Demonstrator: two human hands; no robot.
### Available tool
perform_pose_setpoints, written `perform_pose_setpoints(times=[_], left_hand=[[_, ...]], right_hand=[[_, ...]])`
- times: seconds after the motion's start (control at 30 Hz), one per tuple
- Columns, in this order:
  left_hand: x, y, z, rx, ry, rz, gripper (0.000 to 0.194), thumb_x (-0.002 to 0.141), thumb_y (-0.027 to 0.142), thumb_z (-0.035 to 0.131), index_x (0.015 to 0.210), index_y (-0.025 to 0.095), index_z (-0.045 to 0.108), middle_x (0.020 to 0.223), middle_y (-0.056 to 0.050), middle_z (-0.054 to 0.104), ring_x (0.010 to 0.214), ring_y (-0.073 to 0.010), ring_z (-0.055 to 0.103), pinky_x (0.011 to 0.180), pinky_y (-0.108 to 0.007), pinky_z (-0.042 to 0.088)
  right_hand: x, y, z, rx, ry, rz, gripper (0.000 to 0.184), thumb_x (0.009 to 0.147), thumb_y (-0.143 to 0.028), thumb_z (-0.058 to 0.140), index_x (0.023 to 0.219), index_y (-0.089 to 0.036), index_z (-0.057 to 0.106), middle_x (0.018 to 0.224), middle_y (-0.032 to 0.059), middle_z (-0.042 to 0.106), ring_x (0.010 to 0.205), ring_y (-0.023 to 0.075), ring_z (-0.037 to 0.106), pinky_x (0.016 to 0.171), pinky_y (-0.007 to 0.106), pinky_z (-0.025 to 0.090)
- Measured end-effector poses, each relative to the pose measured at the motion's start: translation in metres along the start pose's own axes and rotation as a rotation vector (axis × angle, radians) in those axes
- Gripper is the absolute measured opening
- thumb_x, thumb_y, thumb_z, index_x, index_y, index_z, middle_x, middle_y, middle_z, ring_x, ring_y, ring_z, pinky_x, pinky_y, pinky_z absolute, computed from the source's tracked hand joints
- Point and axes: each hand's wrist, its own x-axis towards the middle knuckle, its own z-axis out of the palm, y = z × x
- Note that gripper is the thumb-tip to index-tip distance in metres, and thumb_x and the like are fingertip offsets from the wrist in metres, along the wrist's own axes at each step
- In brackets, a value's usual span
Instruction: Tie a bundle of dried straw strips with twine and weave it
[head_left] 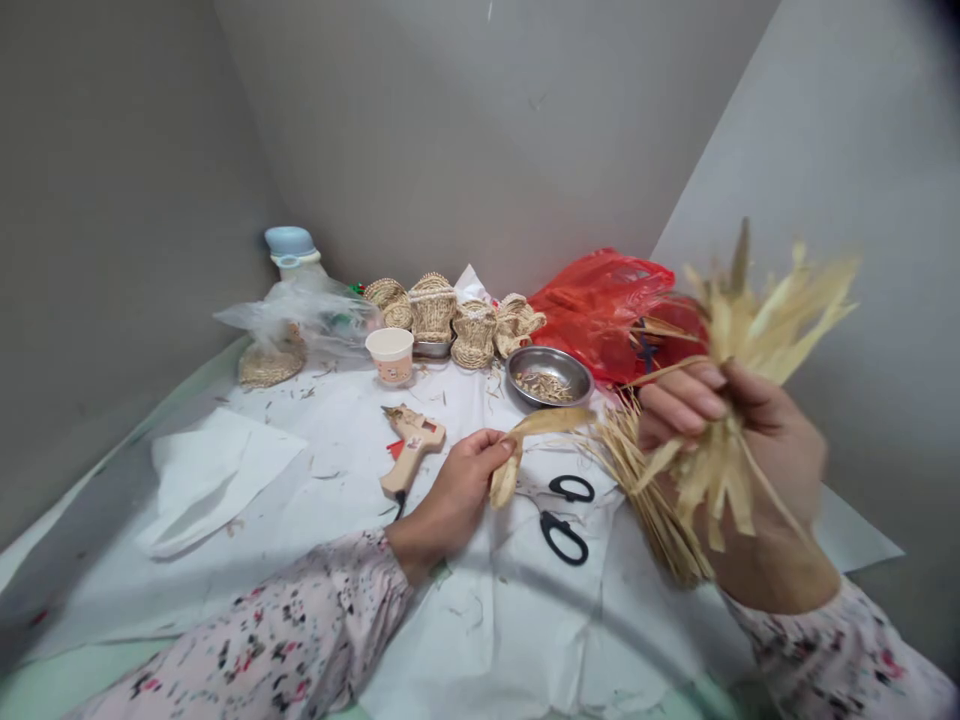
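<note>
My left hand (466, 485) pinches a flat tan strip of dried husk (551, 421) above the papered table. Raised on the right, my right hand (765, 440) is closed around a bunch of pale dried husk strips (772, 315), whose ends fan out above and below the fist. Between the hands lie scissors (564, 540) with black handles; their blades are partly out of sight near my left hand. A bundle of straw stalks (667, 510) rests on the table just under my right hand. Left of my left hand is a beige glue gun (414, 445).
A metal bowl (549, 376) with straw scraps stands behind the scissors. Along the back are a red plastic bag (600, 310), several woven straw pieces (433, 308), a paper cup (391, 357) and a clear plastic bag (300, 305). Folded white paper (217, 475) lies at left.
</note>
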Motion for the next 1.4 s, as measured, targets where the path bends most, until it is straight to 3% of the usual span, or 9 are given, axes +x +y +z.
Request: perform_pose_setpoints(times=[0.13,0.23,0.3,0.37,0.5,0.63,0.87,1.1,1.4], left_hand=[[-0.003,0.004,0.003,-0.049,0.004,-0.033,0.019,0.072,0.029,0.073,0.080,0.015,0.062,0.066,0.003,0.060,0.058,-0.0096,0.054,0.057,-0.021,0.039],[-0.004,0.006,0.006,-0.097,-0.004,-0.041,0.019,0.071,0.028,0.074,0.079,0.015,0.063,0.068,0.001,0.062,0.062,-0.0113,0.056,0.058,-0.021,0.042],[-0.005,0.006,0.007,-0.112,-0.016,-0.028,0.019,0.070,0.027,0.074,0.079,0.014,0.063,0.069,0.001,0.063,0.063,-0.0113,0.057,0.060,-0.021,0.043],[-0.005,0.006,0.007,-0.122,-0.044,-0.007,0.020,0.070,0.025,0.074,0.084,0.013,0.065,0.072,0.000,0.064,0.065,-0.0112,0.057,0.062,-0.021,0.044],[-0.005,0.005,0.007,-0.146,-0.160,0.024,0.023,0.073,0.024,0.071,0.092,0.012,0.066,0.072,-0.004,0.066,0.063,-0.0137,0.059,0.062,-0.025,0.046],[-0.005,0.004,0.006,-0.105,-0.245,-0.003,0.024,0.076,0.026,0.066,0.095,0.012,0.067,0.067,-0.005,0.067,0.054,-0.0151,0.059,0.057,-0.028,0.046],[-0.005,0.003,0.003,-0.096,-0.249,0.034,0.016,0.077,0.020,0.059,0.088,0.012,0.067,0.075,-0.006,0.069,0.065,-0.0157,0.063,0.067,-0.027,0.047],[-0.005,0.000,0.005,-0.071,-0.286,0.020,0.022,0.076,0.019,0.059,0.097,0.013,0.065,0.073,-0.005,0.069,0.061,-0.0162,0.063,0.063,-0.028,0.048],[-0.006,0.004,0.007,-0.030,-0.271,0.017,0.019,0.079,0.023,0.059,0.091,0.010,0.067,0.066,-0.007,0.069,0.056,-0.0179,0.063,0.061,-0.029,0.050]], right_hand=[[-0.004,-0.029,0.005,0.039,-0.058,-0.157,0.015,0.077,-0.015,0.056,0.075,-0.021,0.042,0.058,-0.0049,0.044,0.051,0.0087,0.047,0.045,0.020,0.043],[0.000,-0.030,0.004,-0.060,0.010,-0.196,0.012,0.077,-0.017,0.057,0.076,-0.019,0.045,0.056,-0.0061,0.044,0.048,0.0070,0.047,0.043,0.017,0.040],[0.005,-0.015,0.000,-0.190,0.129,-0.118,0.012,0.077,-0.020,0.062,0.077,-0.018,0.050,0.055,-0.0068,0.044,0.046,0.0060,0.046,0.040,0.015,0.036],[0.009,0.011,-0.007,-0.330,0.225,0.059,0.017,0.075,-0.023,0.068,0.077,-0.018,0.053,0.057,-0.0057,0.049,0.047,0.0058,0.047,0.038,0.014,0.034],[0.007,0.070,-0.026,-0.532,0.161,0.381,0.029,0.073,-0.034,0.073,0.068,-0.016,0.051,0.051,-0.0058,0.047,0.041,0.0051,0.039,0.038,0.016,0.032],[-0.001,0.097,-0.038,-0.662,0.107,0.442,0.035,0.070,-0.042,0.075,0.066,-0.015,0.052,0.048,-0.0060,0.045,0.041,0.0051,0.036,0.039,0.017,0.027],[0.002,0.098,-0.047,-0.707,0.104,0.431,0.035,0.072,-0.044,0.071,0.062,-0.016,0.053,0.046,-0.0046,0.047,0.039,0.0059,0.036,0.039,0.019,0.024],[0.003,0.101,-0.052,-0.676,0.113,0.408,0.036,0.074,-0.044,0.070,0.061,-0.016,0.052,0.045,-0.0047,0.047,0.038,0.0054,0.037,0.038,0.018,0.025],[0.002,0.102,-0.053,-0.693,0.049,0.412,0.037,0.075,-0.047,0.068,0.063,-0.015,0.054,0.044,-0.0048,0.046,0.038,0.0053,0.035,0.037,0.018,0.024]])
